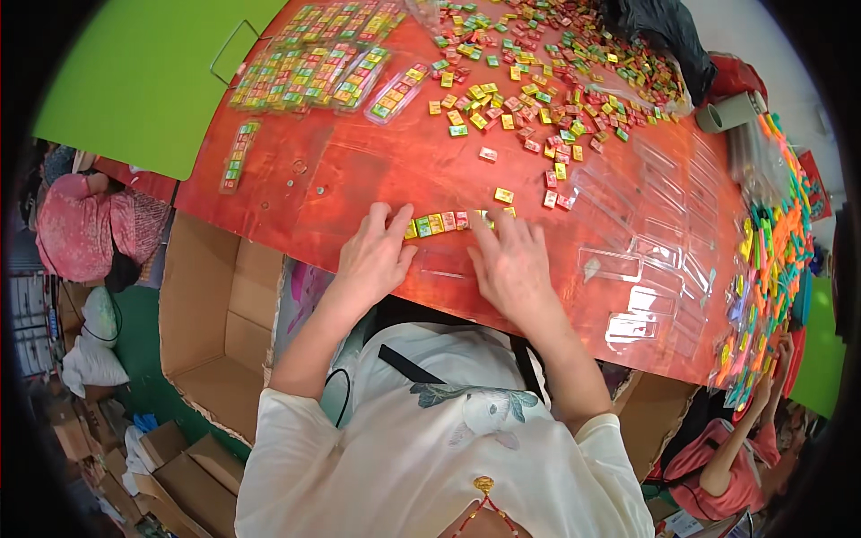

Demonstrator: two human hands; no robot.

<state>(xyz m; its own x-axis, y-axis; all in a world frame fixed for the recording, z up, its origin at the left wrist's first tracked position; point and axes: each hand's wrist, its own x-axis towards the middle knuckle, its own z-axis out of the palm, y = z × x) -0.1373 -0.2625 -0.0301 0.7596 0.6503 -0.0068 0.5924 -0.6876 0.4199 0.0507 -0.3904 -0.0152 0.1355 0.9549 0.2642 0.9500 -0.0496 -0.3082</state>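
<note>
A short row of small red, yellow and green boxes (pixel 437 224) lies on the red table in front of me. My left hand (pixel 372 249) is at the row's left end, its fingertips against the last box and its thumb apart. Over the right end rests my right hand (pixel 516 264), fingers spread and partly hiding the boxes there. Neither hand is wrapped round anything. A clear plastic tray (pixel 444 264) appears to lie flat between my hands, nearer to me. Just beyond the row sits a loose yellow box (pixel 504 195).
Loose boxes (pixel 538 103) are heaped at the far side. Filled clear trays (pixel 296 76) are stacked far left, with one more (pixel 239 157) nearer. Empty clear trays (pixel 610 264) lie on the right. A cardboard carton (pixel 211 314) stands below the left edge. A co-worker (pixel 726 457) sits at right.
</note>
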